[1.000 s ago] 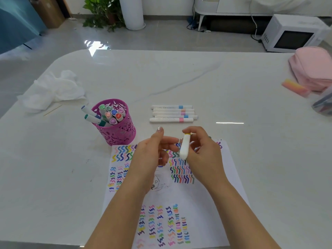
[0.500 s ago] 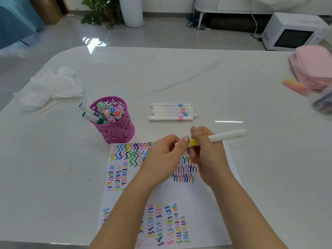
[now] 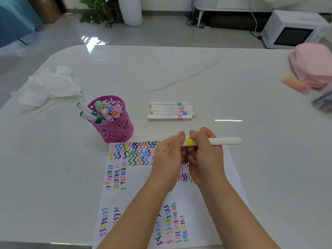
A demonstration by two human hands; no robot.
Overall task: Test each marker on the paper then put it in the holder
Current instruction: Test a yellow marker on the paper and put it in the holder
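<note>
holder (image 3: 115,129) up-left of hands, spare markers (image 3: 170,111) just beyond; bare table (image 3: 269,159) right, open passage.

Glossy marble-look table (image 3: 179,69); matt paper (image 3: 206,203).

- left hand (image 3: 168,157), right hand (image 3: 206,159): both bare
- forearms (image 3: 140,212) bare up to near frame edge
- nails (image 3: 181,133) short, rounded, glossy pale polish

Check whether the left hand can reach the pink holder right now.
Probably yes: the holder stands left of and beyond the left hand, with only paper and bare table between. But that hand grips the yellow-banded marker together with the right hand.
</note>
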